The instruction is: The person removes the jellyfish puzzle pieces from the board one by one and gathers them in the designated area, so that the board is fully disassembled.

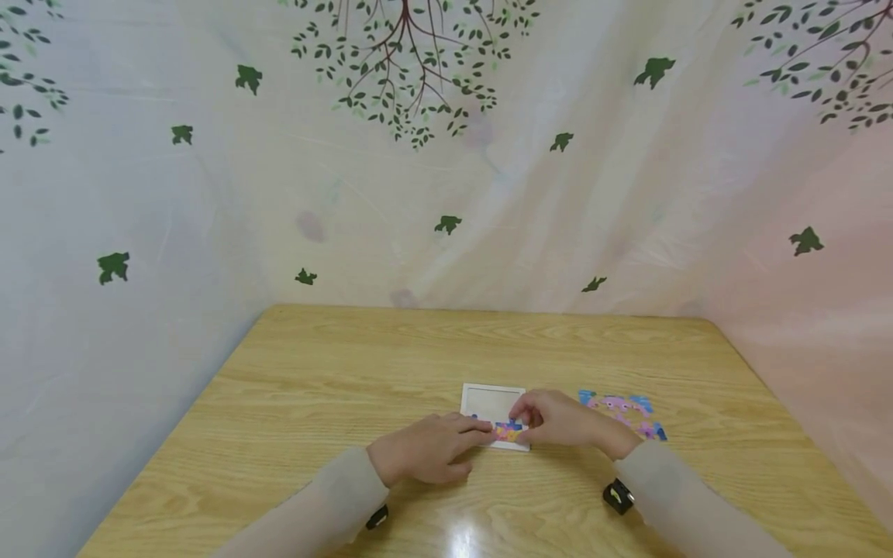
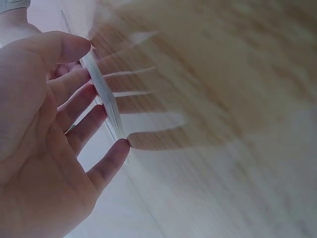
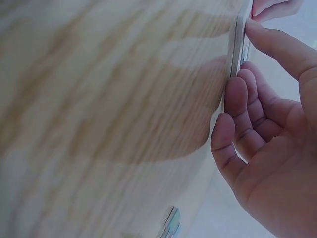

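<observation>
A small white puzzle tray (image 1: pixel 494 387) lies on the table, with several joined blue, pink and orange puzzle pieces (image 1: pixel 504 434) along its near side. My left hand (image 1: pixel 427 448) rests at the tray's near left corner, its fingers extended over the pieces. In the left wrist view those fingertips meet the tray's edge (image 2: pixel 105 90). At the near right part, my right hand (image 1: pixel 558 418) holds a blue-topped puzzle piece (image 1: pixel 513 425) between thumb and bent forefinger, partly hidden. The right wrist view shows the thumb against the tray's edge and the other fingers curled.
More pink and blue puzzle pieces (image 1: pixel 638 403) lie to the right of the tray, some behind the right forearm. A wooden table (image 1: pixel 335 372) spreads all around. Behind it hangs a pale curtain (image 1: pixel 377 225) printed with leaves and branches.
</observation>
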The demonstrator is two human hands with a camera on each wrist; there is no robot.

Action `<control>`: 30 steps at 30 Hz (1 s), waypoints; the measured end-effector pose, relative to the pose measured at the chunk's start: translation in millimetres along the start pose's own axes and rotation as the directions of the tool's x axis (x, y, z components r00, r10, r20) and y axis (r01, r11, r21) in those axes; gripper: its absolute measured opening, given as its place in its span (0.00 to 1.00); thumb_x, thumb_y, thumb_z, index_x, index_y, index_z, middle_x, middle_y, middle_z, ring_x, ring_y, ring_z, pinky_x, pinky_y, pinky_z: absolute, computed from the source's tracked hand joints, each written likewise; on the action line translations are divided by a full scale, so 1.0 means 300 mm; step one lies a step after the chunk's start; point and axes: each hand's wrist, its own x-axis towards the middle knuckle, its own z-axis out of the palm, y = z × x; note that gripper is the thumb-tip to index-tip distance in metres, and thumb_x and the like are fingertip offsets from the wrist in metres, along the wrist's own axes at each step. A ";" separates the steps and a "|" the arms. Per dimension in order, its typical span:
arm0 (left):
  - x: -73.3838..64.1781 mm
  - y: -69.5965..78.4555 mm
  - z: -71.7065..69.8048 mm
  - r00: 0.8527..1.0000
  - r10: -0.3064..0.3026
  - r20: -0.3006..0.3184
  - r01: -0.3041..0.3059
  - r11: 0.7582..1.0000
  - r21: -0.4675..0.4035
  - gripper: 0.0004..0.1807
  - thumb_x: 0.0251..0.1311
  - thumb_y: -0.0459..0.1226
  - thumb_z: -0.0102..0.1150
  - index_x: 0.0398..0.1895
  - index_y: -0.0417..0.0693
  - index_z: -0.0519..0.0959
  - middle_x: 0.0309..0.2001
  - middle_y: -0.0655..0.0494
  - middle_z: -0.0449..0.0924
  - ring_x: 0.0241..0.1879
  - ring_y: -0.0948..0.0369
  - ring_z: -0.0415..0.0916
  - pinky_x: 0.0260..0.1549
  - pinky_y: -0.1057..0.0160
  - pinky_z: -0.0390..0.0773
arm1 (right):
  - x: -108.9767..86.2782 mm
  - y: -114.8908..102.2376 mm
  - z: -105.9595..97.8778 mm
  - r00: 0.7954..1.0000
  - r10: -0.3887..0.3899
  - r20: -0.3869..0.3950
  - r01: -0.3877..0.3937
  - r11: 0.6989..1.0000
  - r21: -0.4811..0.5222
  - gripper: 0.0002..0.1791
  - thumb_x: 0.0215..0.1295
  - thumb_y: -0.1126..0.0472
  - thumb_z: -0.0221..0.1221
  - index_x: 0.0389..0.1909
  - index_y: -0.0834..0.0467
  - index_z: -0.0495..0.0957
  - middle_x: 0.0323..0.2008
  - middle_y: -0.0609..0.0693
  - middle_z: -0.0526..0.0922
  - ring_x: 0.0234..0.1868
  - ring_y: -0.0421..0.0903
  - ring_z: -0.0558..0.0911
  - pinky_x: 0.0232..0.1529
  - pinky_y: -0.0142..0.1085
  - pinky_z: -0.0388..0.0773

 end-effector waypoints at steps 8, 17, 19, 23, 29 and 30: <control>-0.001 -0.001 0.002 1.000 -0.015 0.004 0.015 1.000 -0.012 0.31 0.72 0.44 0.56 0.77 0.53 0.67 0.75 0.58 0.66 0.73 0.58 0.64 0.67 0.53 0.70 | 0.006 -0.001 -0.003 1.000 0.006 0.018 -0.006 0.999 0.034 0.16 0.61 0.61 0.72 0.45 0.59 0.77 0.35 0.48 0.79 0.32 0.38 0.76 0.34 0.31 0.76; -0.007 0.008 -0.013 1.000 -0.014 0.009 0.015 1.000 -0.018 0.30 0.72 0.42 0.56 0.77 0.52 0.67 0.75 0.57 0.66 0.73 0.58 0.64 0.69 0.54 0.69 | 0.005 -0.009 -0.007 1.000 -0.010 0.024 0.010 1.000 0.021 0.13 0.65 0.61 0.69 0.42 0.56 0.73 0.31 0.42 0.79 0.33 0.38 0.77 0.36 0.32 0.77; -0.007 0.007 -0.013 1.000 -0.015 0.010 0.015 1.000 -0.019 0.30 0.73 0.42 0.55 0.77 0.51 0.67 0.75 0.57 0.66 0.73 0.57 0.64 0.69 0.54 0.68 | 0.005 -0.010 -0.011 1.000 -0.012 0.025 0.011 0.999 0.031 0.12 0.66 0.61 0.68 0.42 0.56 0.73 0.30 0.42 0.80 0.33 0.38 0.78 0.36 0.32 0.77; -0.008 0.008 -0.013 1.000 -0.019 0.012 0.019 1.000 -0.023 0.31 0.73 0.42 0.55 0.77 0.52 0.66 0.75 0.57 0.66 0.73 0.58 0.63 0.69 0.53 0.69 | 0.001 -0.012 -0.024 1.000 -0.013 0.015 0.012 0.999 0.038 0.12 0.66 0.61 0.68 0.41 0.56 0.72 0.30 0.42 0.80 0.32 0.38 0.78 0.35 0.31 0.77; -0.010 0.009 -0.010 1.000 -0.008 -0.008 0.008 0.999 -0.031 0.30 0.73 0.42 0.55 0.77 0.54 0.67 0.74 0.57 0.67 0.72 0.57 0.65 0.67 0.51 0.70 | -0.027 -0.002 -0.050 1.000 -0.024 0.004 0.024 0.998 0.056 0.13 0.66 0.62 0.68 0.41 0.57 0.72 0.29 0.43 0.76 0.30 0.37 0.74 0.32 0.29 0.73; -0.009 0.010 -0.009 1.000 -0.007 -0.012 0.007 1.000 -0.030 0.30 0.73 0.41 0.55 0.77 0.54 0.67 0.74 0.58 0.67 0.72 0.58 0.65 0.67 0.52 0.70 | -0.036 0.001 -0.055 1.000 -0.025 0.007 0.024 0.998 0.063 0.13 0.66 0.62 0.68 0.41 0.57 0.72 0.28 0.43 0.76 0.30 0.37 0.74 0.31 0.29 0.73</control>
